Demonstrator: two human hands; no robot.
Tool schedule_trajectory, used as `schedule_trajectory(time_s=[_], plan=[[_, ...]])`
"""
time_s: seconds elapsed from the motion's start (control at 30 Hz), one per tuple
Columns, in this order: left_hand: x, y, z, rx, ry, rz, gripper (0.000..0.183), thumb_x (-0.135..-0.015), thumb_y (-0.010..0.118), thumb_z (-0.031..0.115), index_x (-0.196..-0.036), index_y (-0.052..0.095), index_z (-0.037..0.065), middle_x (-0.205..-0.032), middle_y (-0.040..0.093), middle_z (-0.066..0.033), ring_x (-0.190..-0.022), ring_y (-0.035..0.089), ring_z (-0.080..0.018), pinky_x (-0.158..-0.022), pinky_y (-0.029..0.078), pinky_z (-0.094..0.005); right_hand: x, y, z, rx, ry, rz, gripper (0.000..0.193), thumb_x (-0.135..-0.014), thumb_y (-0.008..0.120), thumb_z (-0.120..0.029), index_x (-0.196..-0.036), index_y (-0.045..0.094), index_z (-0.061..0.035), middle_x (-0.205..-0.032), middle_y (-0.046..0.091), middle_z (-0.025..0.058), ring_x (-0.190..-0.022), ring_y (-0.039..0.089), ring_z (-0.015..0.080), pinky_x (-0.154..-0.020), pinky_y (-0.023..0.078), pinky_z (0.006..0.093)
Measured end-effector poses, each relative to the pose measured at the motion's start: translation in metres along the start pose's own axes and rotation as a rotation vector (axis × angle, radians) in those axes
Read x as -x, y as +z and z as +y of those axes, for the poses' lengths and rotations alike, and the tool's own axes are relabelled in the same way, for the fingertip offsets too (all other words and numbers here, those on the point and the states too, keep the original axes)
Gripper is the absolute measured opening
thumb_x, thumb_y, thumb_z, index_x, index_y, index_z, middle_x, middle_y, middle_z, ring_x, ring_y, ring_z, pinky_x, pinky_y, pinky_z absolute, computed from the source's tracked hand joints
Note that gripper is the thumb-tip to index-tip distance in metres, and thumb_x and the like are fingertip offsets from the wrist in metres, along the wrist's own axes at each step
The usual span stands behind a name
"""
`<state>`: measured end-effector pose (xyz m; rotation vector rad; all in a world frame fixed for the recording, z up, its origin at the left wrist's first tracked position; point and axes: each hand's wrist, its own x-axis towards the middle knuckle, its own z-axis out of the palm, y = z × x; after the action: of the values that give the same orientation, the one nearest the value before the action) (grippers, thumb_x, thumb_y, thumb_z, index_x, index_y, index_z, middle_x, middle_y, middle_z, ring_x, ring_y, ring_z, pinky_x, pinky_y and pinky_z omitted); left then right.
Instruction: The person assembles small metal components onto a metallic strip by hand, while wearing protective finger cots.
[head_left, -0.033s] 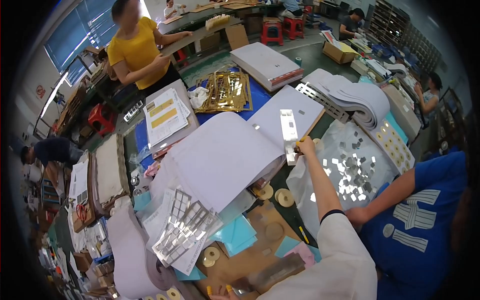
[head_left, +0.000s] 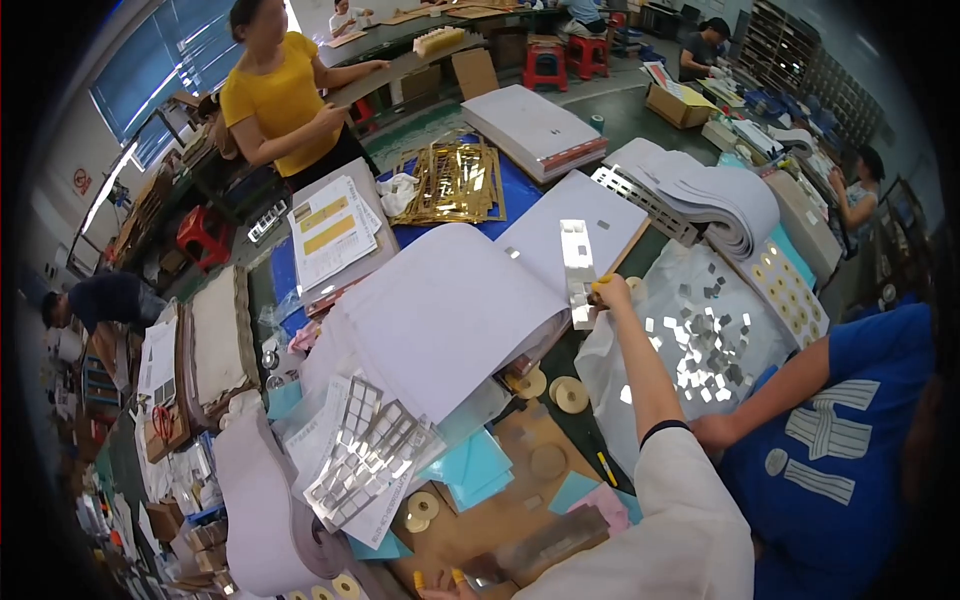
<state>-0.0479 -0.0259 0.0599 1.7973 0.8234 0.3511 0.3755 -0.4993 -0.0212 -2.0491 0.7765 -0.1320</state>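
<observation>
My right hand (head_left: 612, 292), with yellow finger cots, reaches far forward and pinches the lower part of a shiny metal strip with cutouts (head_left: 576, 262). The strip stands out over the edge of a white sheet stack (head_left: 585, 215). At the bottom edge my left hand (head_left: 446, 590) shows only in part, its yellow-capped fingertips apart. Beside it on the brown board (head_left: 530, 440) lies a dull metal bar (head_left: 560, 545). Many small silvery pieces (head_left: 705, 350) are scattered on a translucent sheet right of my right hand.
Large white sheets (head_left: 450, 310) bulge up mid-table. Cut-out metal frames (head_left: 365, 450), blue sheets (head_left: 470, 470) and round cream discs (head_left: 570, 394) lie nearer. Gold frames (head_left: 450, 185) lie farther back. A co-worker in blue (head_left: 830, 430) leans in at right; another in yellow (head_left: 275, 100) stands beyond.
The metal strip in my right hand has tilted very slightly, and its shine differs. The person in yellow has shifted a little to the right.
</observation>
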Motion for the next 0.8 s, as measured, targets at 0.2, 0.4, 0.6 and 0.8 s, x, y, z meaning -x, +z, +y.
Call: schedule_trajectory(time_s=[0.2,0.4,0.6,0.8], plan=[[0.004,0.004,-0.004,0.048,0.019,-0.072,0.070,-0.085,0.068,0.008,-0.138,0.023,0.008,-0.120,0.043,-0.0199,-0.102,0.052,-0.0254,-0.084,0.050,-0.0362,0.012,-0.042,0.002,-0.480,0.237,-0.121,0.014,-0.088,0.061,-0.017,-0.094,0.068,-0.0062,-0.064,0.059,0.0002,-0.046,0.047,0.0070,-0.040,0.034,0.0227],[0.013,0.001,0.004,0.166,-0.008,-0.153,0.067,-0.087,0.065,0.008,-0.139,0.023,0.012,-0.122,0.044,-0.0170,-0.103,0.052,-0.0255,-0.084,0.050,-0.0362,0.128,-0.068,-0.040,-0.845,0.078,0.007,0.027,-0.092,0.054,-0.012,-0.118,0.055,-0.0075,-0.086,0.061,0.0006,-0.066,0.051,0.0049,-0.056,0.039,0.0182],[0.014,0.013,0.036,0.106,0.117,-0.494,0.044,-0.093,0.050,0.006,-0.135,0.037,0.001,-0.130,0.046,-0.0130,-0.118,0.047,-0.0223,-0.100,0.038,-0.0340,0.299,-0.066,-0.070,-1.075,0.013,-0.003,0.025,-0.093,0.051,-0.006,-0.118,0.050,-0.0053,-0.098,0.061,0.0038,-0.082,0.056,0.0101,-0.070,0.043,0.0220],[0.012,0.035,0.118,0.529,0.033,-0.712,0.056,-0.093,0.053,0.009,-0.143,0.028,0.001,-0.137,0.044,-0.0118,-0.122,0.046,-0.0217,-0.102,0.034,-0.0335,0.439,-0.048,-0.092,-1.072,0.028,-0.379,0.031,-0.091,0.055,-0.002,-0.120,0.046,-0.0057,-0.106,0.060,0.0062,-0.097,0.058,0.0130,-0.080,0.045,0.0252]])
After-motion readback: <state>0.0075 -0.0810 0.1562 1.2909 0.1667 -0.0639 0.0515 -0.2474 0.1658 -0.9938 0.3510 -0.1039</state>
